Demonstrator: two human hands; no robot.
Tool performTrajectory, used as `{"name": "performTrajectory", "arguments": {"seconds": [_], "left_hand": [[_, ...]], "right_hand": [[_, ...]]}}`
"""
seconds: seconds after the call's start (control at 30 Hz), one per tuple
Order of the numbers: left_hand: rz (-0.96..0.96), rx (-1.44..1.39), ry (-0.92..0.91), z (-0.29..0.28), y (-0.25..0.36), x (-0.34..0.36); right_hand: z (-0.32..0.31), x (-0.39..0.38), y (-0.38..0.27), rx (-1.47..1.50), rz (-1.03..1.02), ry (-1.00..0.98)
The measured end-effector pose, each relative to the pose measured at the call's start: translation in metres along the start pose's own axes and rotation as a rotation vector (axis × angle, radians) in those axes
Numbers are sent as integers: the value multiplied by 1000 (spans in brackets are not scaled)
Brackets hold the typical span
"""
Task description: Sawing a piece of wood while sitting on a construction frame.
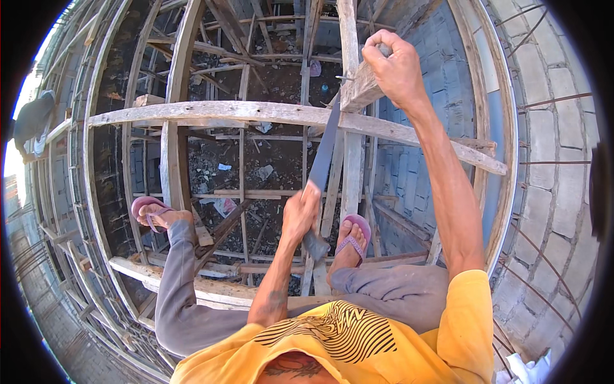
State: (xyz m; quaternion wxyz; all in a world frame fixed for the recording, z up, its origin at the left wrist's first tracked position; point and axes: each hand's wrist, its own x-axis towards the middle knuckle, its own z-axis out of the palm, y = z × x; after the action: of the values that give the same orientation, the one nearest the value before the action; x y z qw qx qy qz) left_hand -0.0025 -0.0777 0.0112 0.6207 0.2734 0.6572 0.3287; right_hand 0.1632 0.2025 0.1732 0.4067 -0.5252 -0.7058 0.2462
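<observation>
While the person in the head view sits on the wooden framework, feet apart, the left hand (pixel 299 216) holds a handsaw (pixel 325 152), its fingers closed around it near the grey handle (pixel 316 246). The blade slants up and away, its far part beside the near end of a squared timber (pixel 363 89); whether the two touch cannot be told. The right hand (pixel 398 70) rests on that timber, fingers curled tightly over its upper edge, with a nail (pixel 345 78) jutting out to the left. Just below, a long pale plank (pixel 256 113) runs crosswise past the blade. Each foot wears a purple flip-flop (pixel 358 225). Rubble-strewn ground (pixel 265 157) shows beneath the framework; a grey block wall (pixel 540 163) with protruding rods (pixel 555 162) stands at right, and another person (pixel 35 118) appears at far left.
</observation>
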Motion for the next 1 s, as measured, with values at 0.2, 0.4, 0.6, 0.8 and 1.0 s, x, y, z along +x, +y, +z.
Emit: {"name": "performTrajectory", "arguments": {"seconds": [0.2, 0.4, 0.6, 0.8, 1.0], "left_hand": [[18, -77, 45, 22, 46, 79], [-71, -31, 11, -3, -17, -31], [32, -35, 82, 19, 44, 71], [9, 3, 44, 20, 8, 19], [-70, 6, 17, -3, 5, -8]], "right_hand": [[16, 1, -2, 67, 65, -57], [0, -2, -1, -14, 58, -23], [19, 1, -15, 39, 101, -76], [11, 1, 11, 72, 35, -27], [6, 0, 2, 52, 102, -47]]}}
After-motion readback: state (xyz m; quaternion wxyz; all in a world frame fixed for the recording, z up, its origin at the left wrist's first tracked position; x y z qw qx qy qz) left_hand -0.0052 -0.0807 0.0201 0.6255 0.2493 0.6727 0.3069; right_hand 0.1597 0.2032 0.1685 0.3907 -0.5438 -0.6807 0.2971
